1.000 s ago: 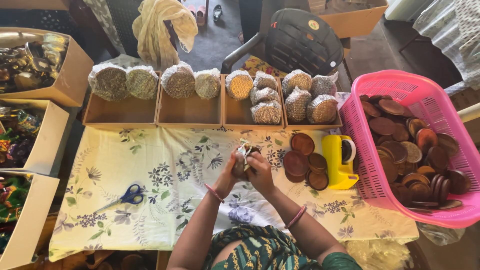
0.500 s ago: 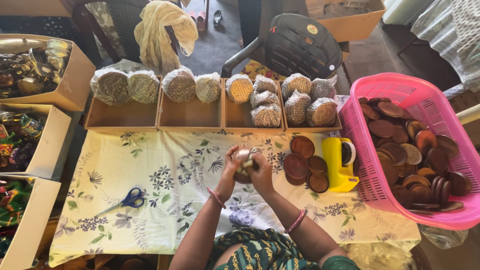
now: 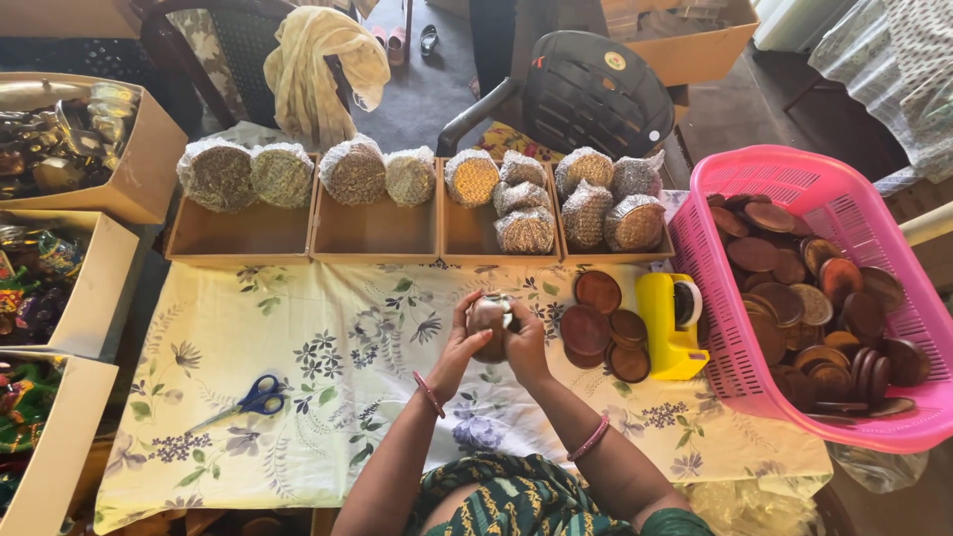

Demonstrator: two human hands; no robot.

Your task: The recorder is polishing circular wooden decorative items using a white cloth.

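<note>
Blue-handled scissors (image 3: 253, 399) lie on the floral cloth (image 3: 328, 347), with a yellow tape dispenser (image 3: 670, 323) beside a pink basket (image 3: 794, 189).

Round plastic-wrapped packages (image 3: 526, 230) along open cardboard boxes (image 3: 238, 236); small round sticker (image 3: 615, 62) on black chair.

Over the last second both hands rose a little above the surface (image 3: 328, 337) and drew closer around the wrapped round bundle (image 3: 488, 316). The left hand (image 3: 465, 342) shifted from gripping its side to cupping it from below and the left, while the right hand (image 3: 524, 342) came up against its right side, fingers (image 3: 510, 320) pressing at the clear wrap on top. The bundle itself turned slightly.
</note>
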